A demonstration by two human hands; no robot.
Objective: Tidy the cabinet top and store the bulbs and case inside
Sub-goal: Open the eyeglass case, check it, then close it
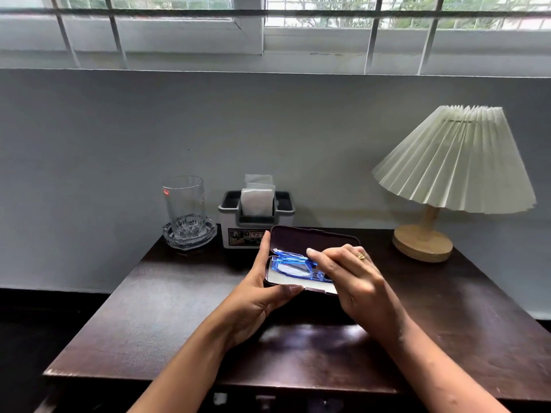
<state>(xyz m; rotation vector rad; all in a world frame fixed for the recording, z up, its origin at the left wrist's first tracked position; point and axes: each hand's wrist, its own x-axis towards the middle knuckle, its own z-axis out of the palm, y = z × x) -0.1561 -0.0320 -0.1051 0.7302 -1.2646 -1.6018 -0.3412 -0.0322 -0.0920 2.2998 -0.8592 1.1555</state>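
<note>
A dark glasses case [313, 238] lies open above the middle of the dark wooden cabinet top [167, 308], its lid tilted up towards the wall. Blue-framed glasses [293, 265] lie folded inside on a pale lining. My left hand [262, 296] grips the case's left end, thumb along the front edge and forefinger on the lid's corner. My right hand [354, 281], with a gold ring, rests its fingertips on the glasses. No bulbs are in sight.
A tall clear glass [185, 204] stands in a glass dish [190, 237] at the back left. A grey tissue holder [256, 220] sits behind the case. A lamp [459, 162] with a pleated white shade and wooden base [422, 244] stands at the back right.
</note>
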